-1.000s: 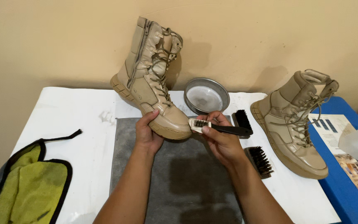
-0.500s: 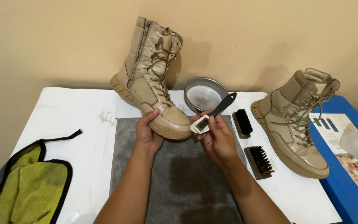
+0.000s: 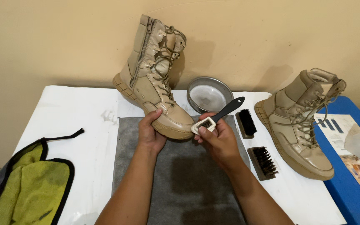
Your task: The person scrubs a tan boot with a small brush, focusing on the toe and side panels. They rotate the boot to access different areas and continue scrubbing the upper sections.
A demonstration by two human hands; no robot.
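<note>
Tan lace-up boot [image 3: 157,79] stands on a white-covered table [image 3: 71,112], its tall shaft leaning toward the beige wall and its toe resting on the far edge of a grey mat [image 3: 180,175]. A zip runs down the side facing the viewer, and the laces are loose at the top.

The person's left hand [image 3: 150,132] grips the boot's toe from the near side, thumb over the upper and fingers curled around the sole edge. The right hand [image 3: 218,139] is closed around a small brush with a pale head and a black handle [image 3: 215,118]; the head sits just beside the boot's toe, close enough that contact cannot be judged, and the handle angles up and away to the right.

Behind the brush sits a round metal bowl [image 3: 209,93], tipped slightly toward the viewer. To the right of the mat lie two wooden brushes with dark bristles, one [image 3: 246,123] nearer the bowl and one [image 3: 263,162] nearer the table's front edge. Farther right, the second tan boot [image 3: 303,121] lies tilted with its sole toward the brushes. A blue surface [image 3: 351,200] with printed papers borders the table at right. At the far left lies a yellow-green cloth with black trim [image 3: 26,183].
</note>
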